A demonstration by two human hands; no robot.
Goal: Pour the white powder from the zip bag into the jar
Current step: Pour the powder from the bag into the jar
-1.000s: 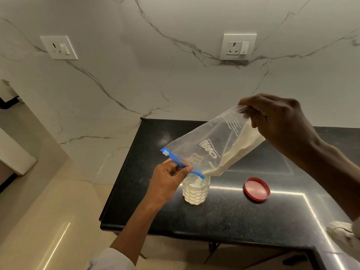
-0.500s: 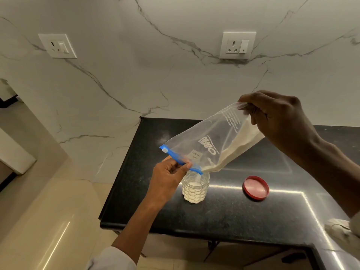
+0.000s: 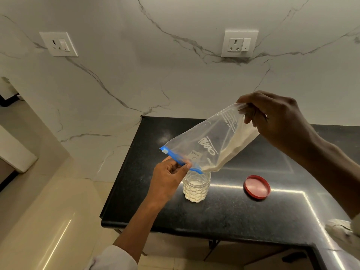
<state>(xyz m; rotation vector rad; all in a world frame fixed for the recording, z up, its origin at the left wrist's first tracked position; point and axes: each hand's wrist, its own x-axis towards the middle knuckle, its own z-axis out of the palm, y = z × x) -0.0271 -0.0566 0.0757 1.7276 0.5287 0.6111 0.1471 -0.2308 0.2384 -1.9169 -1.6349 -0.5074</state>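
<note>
A clear zip bag [image 3: 210, 141] with a blue zip strip hangs tilted over a small clear jar [image 3: 196, 189] on the black counter. White powder [image 3: 233, 149] lies along the bag's lower side and reaches the mouth corner just above the jar's opening. My left hand [image 3: 167, 180] pinches the blue zip strip beside the jar. My right hand [image 3: 276, 121] grips the bag's bottom end, raised up and to the right. The jar holds white powder to about two thirds of its height.
A red jar lid [image 3: 257, 187] lies flat on the black counter [image 3: 233, 215] to the right of the jar. A marble wall with two sockets [image 3: 239, 43] stands behind. The counter's left edge drops to a tiled floor [image 3: 48, 211].
The bag's bottom end has stayed raised in my right hand while powder has slid toward the mouth. The powder level in the jar has risen a little. Both hands keep their hold.
</note>
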